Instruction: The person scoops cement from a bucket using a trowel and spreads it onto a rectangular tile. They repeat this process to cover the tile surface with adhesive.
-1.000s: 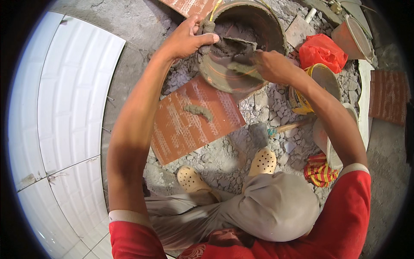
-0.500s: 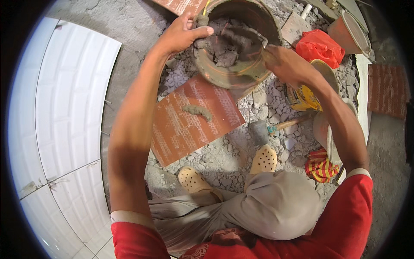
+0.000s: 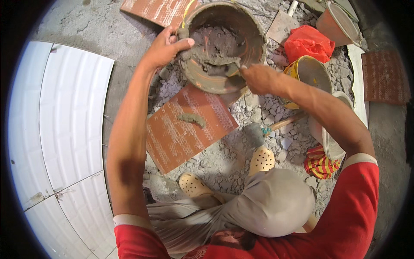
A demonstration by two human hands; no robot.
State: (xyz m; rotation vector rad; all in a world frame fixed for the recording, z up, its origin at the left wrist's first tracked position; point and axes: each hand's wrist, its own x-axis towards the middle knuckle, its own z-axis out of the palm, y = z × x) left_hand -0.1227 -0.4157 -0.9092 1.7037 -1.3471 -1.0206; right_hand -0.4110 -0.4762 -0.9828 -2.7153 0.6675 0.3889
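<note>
My left hand is closed on the left rim of a round bucket, which is tipped toward me. Grey wet mortar lies inside it. In my right hand, at the bucket's near right side, is a trowel; its blade reaches into the bucket, covered with mortar. My fingers hide most of its handle. Just below the bucket a reddish-brown tile lies ridged side up, with a curved dab of mortar on it.
A mallet lies on the rubble by my right shoe. To the right are a yellow bucket, a red plastic bag, a pale bucket and a striped cloth. White tiles cover the left side.
The trowel has come down and toward the bucket's near side, with mortar now along its blade. My left hand keeps its hold on the rim. The whole view has shifted slightly.
</note>
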